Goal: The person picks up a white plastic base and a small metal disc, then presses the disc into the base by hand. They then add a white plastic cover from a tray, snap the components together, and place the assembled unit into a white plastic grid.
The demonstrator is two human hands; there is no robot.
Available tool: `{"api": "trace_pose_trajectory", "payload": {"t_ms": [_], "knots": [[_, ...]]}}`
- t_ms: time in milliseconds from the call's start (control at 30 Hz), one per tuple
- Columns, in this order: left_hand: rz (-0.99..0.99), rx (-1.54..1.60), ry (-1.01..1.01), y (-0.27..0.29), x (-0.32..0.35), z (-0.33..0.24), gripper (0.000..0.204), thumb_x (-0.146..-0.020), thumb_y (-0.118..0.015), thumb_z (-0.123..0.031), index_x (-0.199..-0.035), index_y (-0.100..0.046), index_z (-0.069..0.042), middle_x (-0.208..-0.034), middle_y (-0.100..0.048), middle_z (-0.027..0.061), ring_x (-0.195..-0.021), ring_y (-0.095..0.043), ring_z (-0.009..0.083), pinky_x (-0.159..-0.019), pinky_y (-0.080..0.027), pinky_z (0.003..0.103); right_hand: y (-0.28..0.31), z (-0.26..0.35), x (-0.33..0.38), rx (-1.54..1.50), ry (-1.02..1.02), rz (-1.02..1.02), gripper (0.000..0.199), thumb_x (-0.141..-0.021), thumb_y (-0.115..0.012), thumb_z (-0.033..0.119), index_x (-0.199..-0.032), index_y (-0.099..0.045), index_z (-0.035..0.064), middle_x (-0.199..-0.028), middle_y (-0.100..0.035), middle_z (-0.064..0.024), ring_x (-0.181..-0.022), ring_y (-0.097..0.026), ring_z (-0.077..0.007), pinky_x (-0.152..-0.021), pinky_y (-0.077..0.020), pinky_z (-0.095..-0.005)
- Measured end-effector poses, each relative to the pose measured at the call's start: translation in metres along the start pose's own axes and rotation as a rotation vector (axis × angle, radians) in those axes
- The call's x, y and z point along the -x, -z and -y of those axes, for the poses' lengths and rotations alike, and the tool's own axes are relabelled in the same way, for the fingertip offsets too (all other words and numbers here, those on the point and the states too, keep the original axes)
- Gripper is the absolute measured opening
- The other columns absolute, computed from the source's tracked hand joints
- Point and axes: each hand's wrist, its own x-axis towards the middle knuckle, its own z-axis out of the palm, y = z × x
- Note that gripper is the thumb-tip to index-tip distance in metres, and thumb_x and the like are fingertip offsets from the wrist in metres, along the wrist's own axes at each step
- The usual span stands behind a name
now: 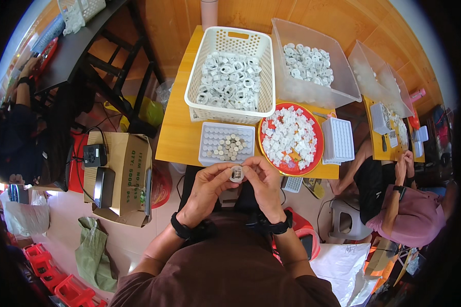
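Note:
Both my hands pinch one small round white plastic piece [236, 174] in front of my body, close to the table's near edge. A dark, metallic-looking middle shows on its face. My left hand [205, 193] grips it from the left between thumb and fingers, and my right hand [263, 185] from the right; some fingertips are hidden. Just beyond lies a pale dimpled tray [211, 132] with several silvery coin-like discs [231, 146]. To its right, a red round plate [320, 147] carries a heap of small white plastic pieces [288, 134].
A white perforated basket [193, 87] of similar round parts stands at the back of the yellow table [175, 130]. Beside it is a clear bin [312, 33], with stacked trays [339, 140] nearer. An open carton [130, 179] stands left; co-workers sit at both sides.

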Motion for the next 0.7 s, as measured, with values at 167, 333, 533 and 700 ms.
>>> {"api": "trace_pose_trajectory", "payload": {"t_ms": [167,333,533,700], "knots": [[0.011,-0.014,0.077,-0.006,0.000,-0.005,0.022,-0.089,-0.055,-0.012,-0.107,-0.060,0.001,-0.099,-0.062,0.0076,-0.087,-0.059,0.0121,-0.077,-0.049,0.024,0.005,0.005,0.009,0.094,0.008,-0.007,0.016,-0.080,-0.064,0.003,-0.092,-0.054,0.0013,-0.079,-0.058,-0.0005,-0.070,-0.054,-0.0044,-0.060,-0.0434,-0.0184],[0.059,-0.185,0.016,0.003,0.003,0.000,0.022,-0.089,-0.055,-0.011,-0.106,-0.060,0.002,-0.099,-0.063,0.0080,-0.086,-0.059,0.0122,-0.075,-0.049,0.024,0.000,-0.011,0.011,0.045,-0.042,-0.045,0.017,-0.077,-0.063,0.000,-0.091,-0.053,0.0023,-0.073,-0.054,0.0002,-0.065,-0.051,-0.0044,-0.056,-0.0421,-0.0185],[0.062,-0.158,-0.004,-0.004,0.000,0.004,0.021,-0.089,-0.054,-0.011,-0.105,-0.061,0.001,-0.100,-0.063,0.0093,-0.086,-0.061,0.0139,-0.077,-0.050,0.026,-0.004,-0.008,0.020,0.159,0.046,-0.144,0.015,-0.081,-0.063,0.006,-0.090,-0.053,0.0010,-0.073,-0.054,-0.0002,-0.065,-0.051,-0.0049,-0.057,-0.0420,-0.0191],[0.069,-0.087,0.017,-0.004,-0.004,0.008,0.021,-0.089,-0.053,-0.011,-0.105,-0.059,0.001,-0.100,-0.063,0.0125,-0.086,-0.062,0.0160,-0.076,-0.052,0.027,0.032,-0.002,0.016,0.297,0.103,-0.198,0.012,-0.083,-0.060,0.010,-0.091,-0.058,0.0018,-0.076,-0.054,-0.0037,-0.069,-0.054,-0.0096,-0.058,-0.0417,-0.0222]]}}
